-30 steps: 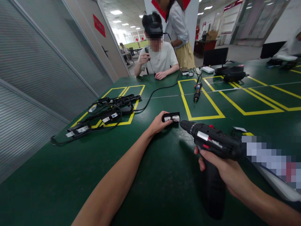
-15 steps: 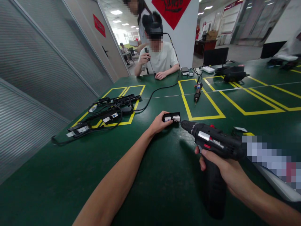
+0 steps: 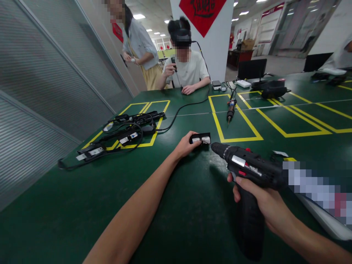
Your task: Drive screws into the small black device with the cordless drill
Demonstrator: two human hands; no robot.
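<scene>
A small black part with white labels lies on the green table. My left hand grips its left end, fingers closed on it. My right hand is wrapped round the grip of a black cordless drill. The drill's bit points left and its tip meets the right end of the small part.
A heap of black parts and cables lies at the left over yellow floor-tape boxes. An electric screwdriver lies in a yellow box behind. A seated person works at the far edge; another person stands beside them.
My hands and the drill have barely moved. The standing person behind has walked from the right of the seated person to the left.
</scene>
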